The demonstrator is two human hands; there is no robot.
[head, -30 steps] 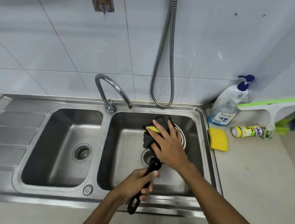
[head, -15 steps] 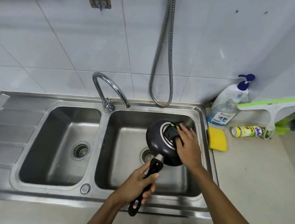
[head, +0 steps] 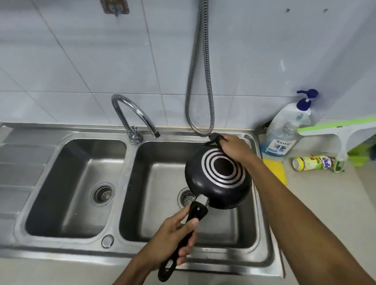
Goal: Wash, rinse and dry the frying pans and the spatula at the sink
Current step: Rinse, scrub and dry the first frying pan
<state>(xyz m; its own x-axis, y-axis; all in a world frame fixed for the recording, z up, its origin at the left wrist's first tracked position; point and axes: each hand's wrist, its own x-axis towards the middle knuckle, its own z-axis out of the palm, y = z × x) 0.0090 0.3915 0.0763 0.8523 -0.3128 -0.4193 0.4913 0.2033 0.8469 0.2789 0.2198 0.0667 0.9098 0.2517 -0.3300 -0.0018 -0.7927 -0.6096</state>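
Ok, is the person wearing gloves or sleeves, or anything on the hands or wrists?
No gloves: the left hand and right hand are bare. No sleeves show either; the left arm and right arm are uncovered as far as the frame shows. No watch, bracelet or ring is visible.

Frying pan (head: 219,181) above the right basin (head: 154,207) (faucet (head: 135,112) behind), sponge (head: 275,170) rightward

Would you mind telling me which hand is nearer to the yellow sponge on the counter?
Right. The right hand is just left of the yellow sponge; the left hand holds the pan handle, much nearer the person.
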